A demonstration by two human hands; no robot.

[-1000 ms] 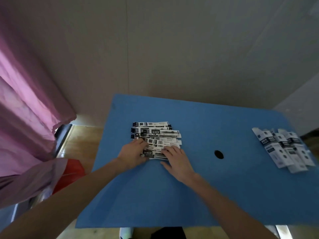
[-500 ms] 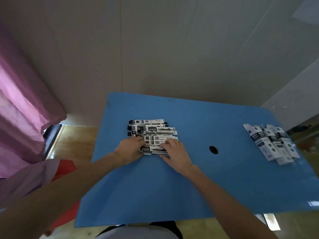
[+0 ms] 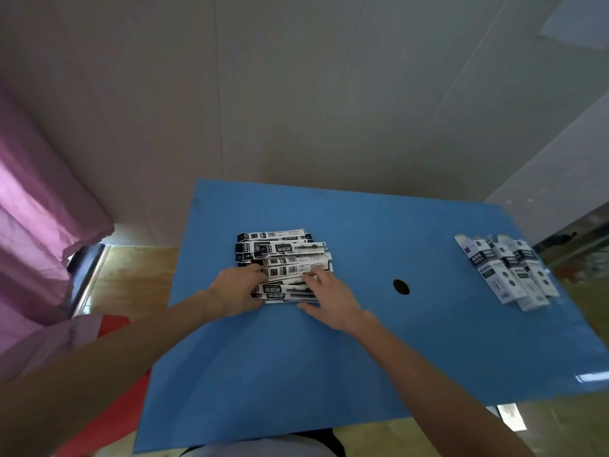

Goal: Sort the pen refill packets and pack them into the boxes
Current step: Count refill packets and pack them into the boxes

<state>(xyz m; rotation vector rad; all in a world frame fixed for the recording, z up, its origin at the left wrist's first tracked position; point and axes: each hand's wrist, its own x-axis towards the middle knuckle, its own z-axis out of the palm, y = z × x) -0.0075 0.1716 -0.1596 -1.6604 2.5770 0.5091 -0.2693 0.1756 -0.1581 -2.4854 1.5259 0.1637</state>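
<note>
A fanned pile of black-and-white pen refill packets [image 3: 283,255] lies flat on the blue table [image 3: 329,374], left of centre. My left hand [image 3: 235,293] curls its fingers round the left ends of the nearest packets. My right hand [image 3: 329,298] rests on the right part of those packets, fingers spread over them and thumb along the near edge. A row of white pen refill boxes [image 3: 507,272] lies side by side at the table's right edge, far from both hands.
A round black hole [image 3: 401,286] is in the table between the pile and the boxes. A pink curtain [image 3: 36,232] hangs at the left, with something red [image 3: 112,420] low beside the table. A pale wall stands close behind the table.
Both hands stay on the near end of the pile; the fingers have shifted a little over the nearest packets. The camera has tilted, so the table sits lower in view.
</note>
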